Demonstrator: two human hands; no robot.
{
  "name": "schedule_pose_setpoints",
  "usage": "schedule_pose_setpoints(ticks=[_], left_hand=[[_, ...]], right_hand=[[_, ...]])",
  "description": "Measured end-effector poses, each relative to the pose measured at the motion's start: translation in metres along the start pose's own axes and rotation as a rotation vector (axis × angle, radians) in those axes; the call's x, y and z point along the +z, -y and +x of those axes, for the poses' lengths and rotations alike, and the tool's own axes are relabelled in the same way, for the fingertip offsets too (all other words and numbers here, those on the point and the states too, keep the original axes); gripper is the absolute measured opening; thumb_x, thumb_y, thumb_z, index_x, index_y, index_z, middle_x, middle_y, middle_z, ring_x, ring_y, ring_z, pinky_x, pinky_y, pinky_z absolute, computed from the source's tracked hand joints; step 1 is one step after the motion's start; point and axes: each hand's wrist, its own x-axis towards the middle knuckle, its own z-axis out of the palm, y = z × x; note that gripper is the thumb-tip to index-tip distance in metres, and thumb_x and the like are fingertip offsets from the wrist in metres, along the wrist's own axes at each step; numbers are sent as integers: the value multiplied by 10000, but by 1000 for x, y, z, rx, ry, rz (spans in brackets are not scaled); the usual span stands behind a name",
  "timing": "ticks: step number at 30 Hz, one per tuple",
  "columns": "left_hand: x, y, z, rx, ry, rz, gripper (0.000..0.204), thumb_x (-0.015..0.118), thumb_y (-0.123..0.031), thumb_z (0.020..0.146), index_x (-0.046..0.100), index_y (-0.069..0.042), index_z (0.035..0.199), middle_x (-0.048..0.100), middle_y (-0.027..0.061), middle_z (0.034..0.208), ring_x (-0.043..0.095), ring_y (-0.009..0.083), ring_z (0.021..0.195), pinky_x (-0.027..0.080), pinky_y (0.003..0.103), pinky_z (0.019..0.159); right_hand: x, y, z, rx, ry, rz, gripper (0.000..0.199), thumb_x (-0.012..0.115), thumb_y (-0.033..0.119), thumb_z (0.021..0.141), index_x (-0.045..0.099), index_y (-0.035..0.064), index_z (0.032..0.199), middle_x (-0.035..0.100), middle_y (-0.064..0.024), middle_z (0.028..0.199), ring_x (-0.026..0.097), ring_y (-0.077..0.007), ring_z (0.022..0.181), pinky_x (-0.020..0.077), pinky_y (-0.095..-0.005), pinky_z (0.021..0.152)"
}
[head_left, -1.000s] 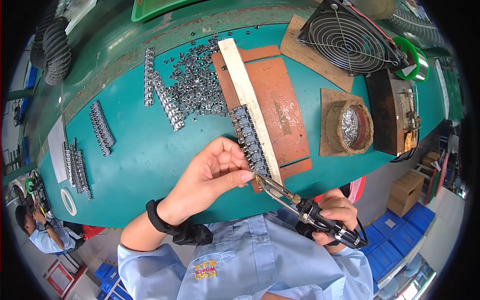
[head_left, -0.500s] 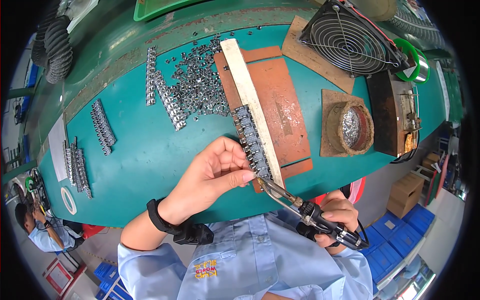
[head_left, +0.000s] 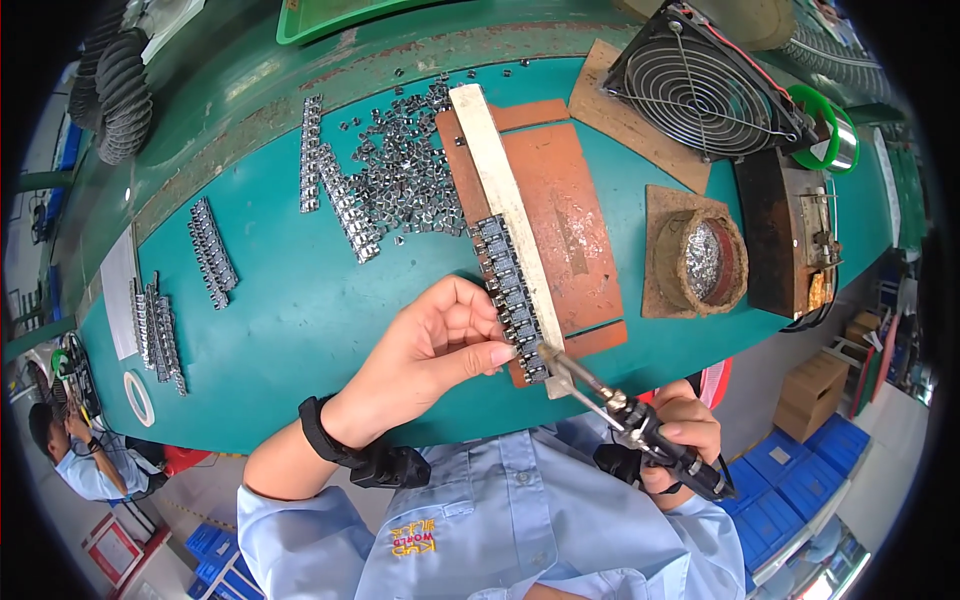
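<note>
My left hand point(head_left: 432, 350) rests on the green bench with its fingertips pressed against a row of small dark components point(head_left: 509, 290) lined up along a pale wooden strip point(head_left: 500, 190). My right hand point(head_left: 680, 428) grips a soldering iron point(head_left: 625, 415) by its black handle. The iron's metal tip touches the near end of the component row. The strip lies on a brown board point(head_left: 570, 220).
A loose pile of small metal parts point(head_left: 405, 180) and several strips of parts point(head_left: 345, 205) lie farther back. A solder pot point(head_left: 703, 262), a wire-guarded fan point(head_left: 700, 85), a green solder spool point(head_left: 825, 135) and a brown box point(head_left: 790, 235) stand at the right. Another person point(head_left: 75, 450) sits at lower left.
My left hand's fingers have shifted slightly along the component row. The soldering iron's tip stays at the row's near end.
</note>
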Motion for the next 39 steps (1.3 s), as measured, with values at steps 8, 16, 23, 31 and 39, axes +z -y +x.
schedule_pose_setpoints(ticks=[8, 16, 23, 31, 39], left_hand=[[1, 2, 0, 0, 9, -13, 224, 579, 28, 788, 424, -62, 922, 532, 13, 840, 550, 85, 778, 457, 210, 675], [-2, -11, -6, 134, -104, 280, 187, 588, -6, 785, 461, -30, 920, 564, 57, 847, 561, 124, 731, 423, 228, 670], [-34, -27, 3, 607, -644, 1386, 157, 625, -8, 693, 532, -20, 819, 491, 84, 744, 499, 226, 686, 403, 305, 616], [-26, -27, 1, 658, -546, 1337, 121, 600, 3, 716, 530, -26, 810, 493, 78, 739, 498, 216, 665, 398, 291, 592], [-1, -9, -18, -48, 19, 233, 102, 558, 3, 811, 487, -24, 879, 555, 44, 869, 532, 94, 708, 428, 209, 599]], right_hand=[[27, -20, 8, 165, -297, 84, 447, 665, 301, 751, 441, 37, 1033, 493, -30, 664, 479, -138, 567, 416, -339, 678], [30, -26, 11, 58, -242, -89, 395, 638, 252, 775, 434, 36, 1034, 502, -31, 671, 492, -139, 599, 418, -329, 673], [30, -26, 13, 37, -184, -108, 387, 636, 231, 774, 430, 34, 1037, 506, -35, 673, 494, -143, 608, 419, -331, 677], [28, -26, 10, 19, -178, -140, 391, 646, 208, 762, 434, 28, 1037, 514, -47, 693, 498, -162, 627, 427, -338, 667], [29, -25, 10, 35, -164, -216, 395, 603, 290, 787, 437, 35, 1038, 459, -62, 687, 485, -137, 536, 410, -330, 706]])
